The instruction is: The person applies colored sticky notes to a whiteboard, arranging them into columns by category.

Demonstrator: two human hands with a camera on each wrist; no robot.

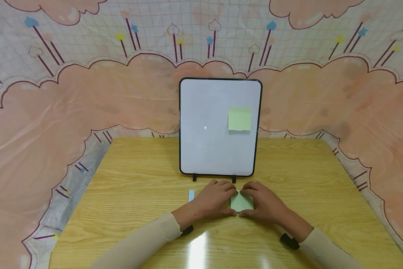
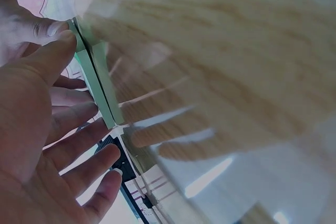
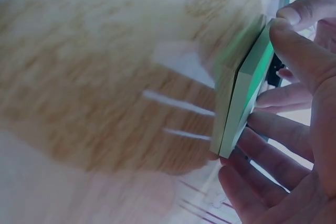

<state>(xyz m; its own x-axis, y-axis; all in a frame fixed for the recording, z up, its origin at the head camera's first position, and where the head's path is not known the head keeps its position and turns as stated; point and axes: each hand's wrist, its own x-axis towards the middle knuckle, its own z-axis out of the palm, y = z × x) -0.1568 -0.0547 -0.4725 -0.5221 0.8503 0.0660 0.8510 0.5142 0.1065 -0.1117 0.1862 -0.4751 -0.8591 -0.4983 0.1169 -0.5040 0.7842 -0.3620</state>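
Note:
A light green pad of sticky notes (image 1: 242,203) lies flat on the wooden table, in front of the whiteboard (image 1: 218,149). My left hand (image 1: 214,200) holds the pad at its left side, thumb at the near edge and forefinger at the far edge. From the other side my right hand (image 1: 266,203) grips it likewise, with curved fingers and the thumb at the near edge. The two thumbs almost meet. Both wrist views show the pad's thick side (image 2: 100,87) low on the glossy tabletop, the thumbs at its near corner.
A single green sticky note (image 1: 239,119) clings to the whiteboard's right half. Black feet (image 1: 194,177) hold the board upright. A light blue strip (image 1: 191,195) lies left of the pad, partly covered by the left hand. A patterned cloth (image 1: 137,97) hangs behind the table (image 1: 137,168).

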